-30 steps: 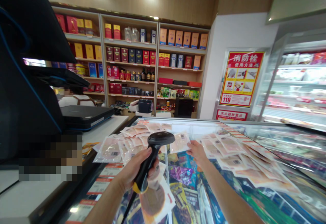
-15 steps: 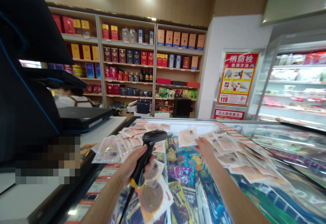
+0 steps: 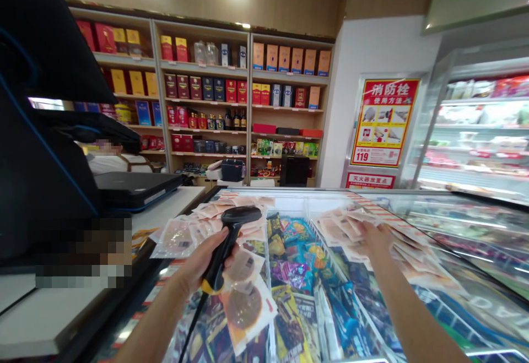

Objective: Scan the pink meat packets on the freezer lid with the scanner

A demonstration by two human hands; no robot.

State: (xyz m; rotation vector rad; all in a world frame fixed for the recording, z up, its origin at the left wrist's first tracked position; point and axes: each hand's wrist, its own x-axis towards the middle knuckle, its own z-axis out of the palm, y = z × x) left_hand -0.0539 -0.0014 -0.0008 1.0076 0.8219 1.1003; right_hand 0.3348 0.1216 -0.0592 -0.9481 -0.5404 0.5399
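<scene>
My left hand [image 3: 212, 255] is wrapped round the handle of a black and yellow barcode scanner [image 3: 223, 250], its head tipped to the right and its cable hanging down. Over the right-hand pile of flat clear food packets [image 3: 339, 228], my right hand [image 3: 377, 240] reaches in among them; its fingers are blurred, so a grip on a packet cannot be made out. Left of the scanner lies another spread of packets [image 3: 177, 236]. Two more packets [image 3: 246, 302], with round brownish contents, lie on the glass below the scanner.
Under the glass of the chest freezer [image 3: 308, 200] are colourful bagged goods [image 3: 293, 275]. A black checkout terminal [image 3: 37, 148] stands on the white counter [image 3: 45, 319] at left. A person [image 3: 113, 159] is behind it. Shelves [image 3: 202, 71] of boxes line the back wall.
My right hand has moved right from the middle of the glass to the right-hand pile. The packet it held at the middle is no longer there. The scanner has shifted slightly left.
</scene>
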